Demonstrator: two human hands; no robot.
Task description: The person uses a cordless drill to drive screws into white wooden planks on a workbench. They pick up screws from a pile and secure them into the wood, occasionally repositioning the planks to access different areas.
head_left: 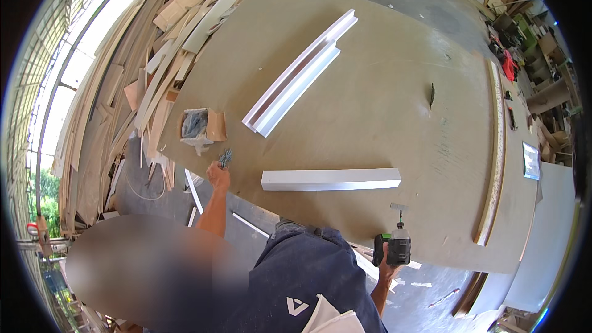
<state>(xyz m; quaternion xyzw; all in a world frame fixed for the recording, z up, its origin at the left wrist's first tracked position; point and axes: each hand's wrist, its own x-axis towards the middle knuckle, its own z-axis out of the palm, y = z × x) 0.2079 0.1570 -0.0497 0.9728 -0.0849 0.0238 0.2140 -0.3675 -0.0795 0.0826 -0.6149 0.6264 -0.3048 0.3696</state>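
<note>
My left hand (217,174) is closed at the table's near left edge. A bunch of grey screws (226,158) sticks out from its fingers. Just beyond it stands an open cardboard box (216,126) with a grey plastic bag inside. My right hand (390,261) is wrapped round a black and green cordless drill (399,248), whose bit points away from me over the table's front edge. Between my hands lies a white box-shaped bar (330,179), lengthwise left to right. Farther off, two white channelled lengths (300,74) lie side by side at a slant.
The large brown tabletop (382,111) carries a small dark slim tool (431,95) and a long pale strip (494,154) along its right side. Stacked boards and offcuts (117,105) crowd the left. More scrap (549,49) fills the far right.
</note>
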